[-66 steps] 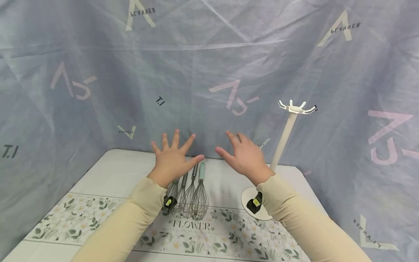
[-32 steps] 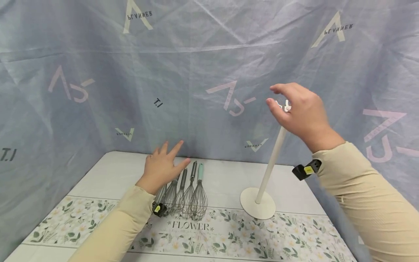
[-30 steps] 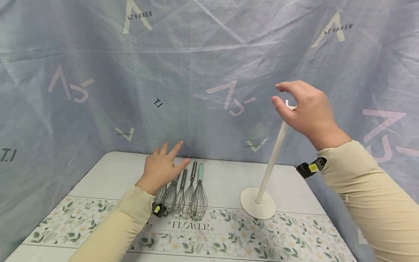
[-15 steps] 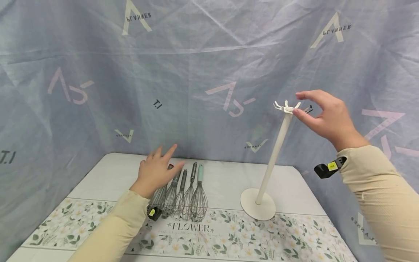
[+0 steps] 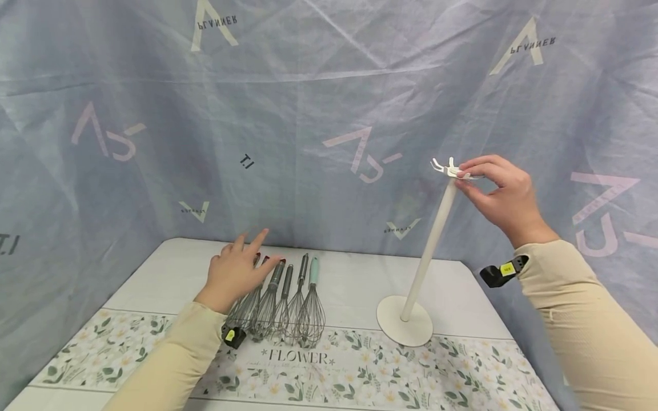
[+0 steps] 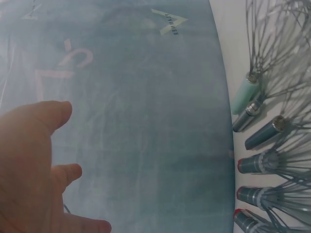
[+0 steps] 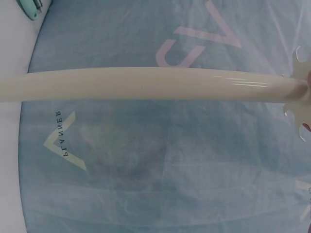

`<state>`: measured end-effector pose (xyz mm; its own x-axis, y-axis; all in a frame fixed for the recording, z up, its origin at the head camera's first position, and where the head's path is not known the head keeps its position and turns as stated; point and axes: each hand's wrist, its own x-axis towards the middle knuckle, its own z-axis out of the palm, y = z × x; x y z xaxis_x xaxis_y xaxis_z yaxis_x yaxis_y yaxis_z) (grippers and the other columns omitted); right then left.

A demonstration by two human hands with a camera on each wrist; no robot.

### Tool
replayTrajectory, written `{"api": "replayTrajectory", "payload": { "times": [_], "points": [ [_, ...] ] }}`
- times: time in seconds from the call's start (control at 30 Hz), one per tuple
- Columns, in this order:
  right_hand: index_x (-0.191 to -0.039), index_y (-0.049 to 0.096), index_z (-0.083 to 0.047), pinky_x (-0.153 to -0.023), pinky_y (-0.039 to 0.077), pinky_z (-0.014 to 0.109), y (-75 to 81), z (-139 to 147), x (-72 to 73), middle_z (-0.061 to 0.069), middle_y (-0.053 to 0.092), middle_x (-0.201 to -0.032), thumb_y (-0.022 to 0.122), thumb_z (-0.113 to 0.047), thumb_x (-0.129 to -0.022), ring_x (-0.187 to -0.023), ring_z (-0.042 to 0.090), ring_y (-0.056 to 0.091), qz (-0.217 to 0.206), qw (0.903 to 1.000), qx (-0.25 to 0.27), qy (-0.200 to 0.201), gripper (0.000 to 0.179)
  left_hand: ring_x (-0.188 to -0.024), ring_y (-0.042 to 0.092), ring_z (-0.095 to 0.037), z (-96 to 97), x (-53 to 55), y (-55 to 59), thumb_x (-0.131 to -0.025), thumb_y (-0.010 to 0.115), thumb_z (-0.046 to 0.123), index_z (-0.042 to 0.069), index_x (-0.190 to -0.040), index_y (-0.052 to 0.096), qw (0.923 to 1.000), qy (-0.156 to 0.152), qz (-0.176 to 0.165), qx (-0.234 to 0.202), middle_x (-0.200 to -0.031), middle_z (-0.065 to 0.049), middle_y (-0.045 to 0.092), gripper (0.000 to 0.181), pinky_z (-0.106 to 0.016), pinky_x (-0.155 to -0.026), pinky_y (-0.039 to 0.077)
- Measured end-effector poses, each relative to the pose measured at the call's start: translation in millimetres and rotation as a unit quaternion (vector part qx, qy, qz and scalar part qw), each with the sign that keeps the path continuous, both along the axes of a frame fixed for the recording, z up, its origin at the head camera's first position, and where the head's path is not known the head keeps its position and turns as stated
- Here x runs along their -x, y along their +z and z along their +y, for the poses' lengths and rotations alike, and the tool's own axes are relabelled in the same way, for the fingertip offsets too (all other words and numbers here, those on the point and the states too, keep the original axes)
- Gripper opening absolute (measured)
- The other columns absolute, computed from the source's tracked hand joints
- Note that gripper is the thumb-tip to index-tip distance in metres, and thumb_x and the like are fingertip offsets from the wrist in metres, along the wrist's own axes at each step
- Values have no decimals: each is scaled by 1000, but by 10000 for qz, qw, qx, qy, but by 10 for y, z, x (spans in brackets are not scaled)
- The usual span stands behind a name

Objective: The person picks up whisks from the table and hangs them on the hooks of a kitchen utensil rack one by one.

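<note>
At the right, a white stand (image 5: 432,245) rises from a round base, its top a ring of upturned hooks (image 5: 438,165). My right hand (image 5: 506,197) pinches that hook ring, thumb below and fingers above, hiding its right side. In the right wrist view the pole (image 7: 141,85) crosses the frame, and only slivers of the hand show at the edge. My left hand (image 5: 228,277) hovers with fingers spread over the left end of a row of wire whisks, holding nothing. One whisk (image 5: 314,271) has a mint-green handle; the others (image 5: 303,266) have dark handles, some red-tipped.
The table (image 5: 349,285) is white, with a floral band lettered FLOWER along its front part. A grey-blue printed curtain (image 5: 308,114) hangs behind it and at both sides. The stand's base (image 5: 392,325) lies right of the whisks.
My right hand has moved right and up from mid-table, past the stand's top, then back left to pinch the hook ring. My left hand has drifted left and lower, uncovering more whisk handles.
</note>
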<state>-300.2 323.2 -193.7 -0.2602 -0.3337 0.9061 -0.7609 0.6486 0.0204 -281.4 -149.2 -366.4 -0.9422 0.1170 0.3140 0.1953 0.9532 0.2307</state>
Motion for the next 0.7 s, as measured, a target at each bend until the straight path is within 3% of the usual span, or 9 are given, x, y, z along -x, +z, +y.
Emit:
{"api": "replayTrajectory", "payload": {
  "times": [0.23, 0.5, 0.7],
  "points": [
    [-79, 72, 7, -108, 41, 28, -25, -8, 38, 21, 72, -95, 82, 19, -71, -100, -7, 59, -7, 9994, 344, 75, 18, -127, 44, -60, -125, 5, -19, -100, 42, 67, 25, -163, 23, 10000, 47, 12, -32, -153, -33, 34, 78, -73, -87, 44],
    [-80, 71, 8, -87, 45, 11, -76, -64, 49, 20, 69, -92, 80, 19, -73, -102, -2, 61, -33, 9983, 588, -6, 16, -116, 53, -58, -400, 27, -149, -100, 44, 64, 19, -161, 30, 9991, 47, 158, -400, -146, -32, 45, 76, -68, -74, 50],
    [-82, 72, 8, -87, 45, 11, -106, -71, 56, 20, 68, -92, 80, 18, -74, -102, -3, 61, -85, 9980, 630, 13, 15, -101, 62, -51, -577, 87, -337, -102, 46, 57, 16, -159, 32, 9960, 204, -62, -866, -142, -32, 49, 72, -53, -57, 52]
  ]
}}
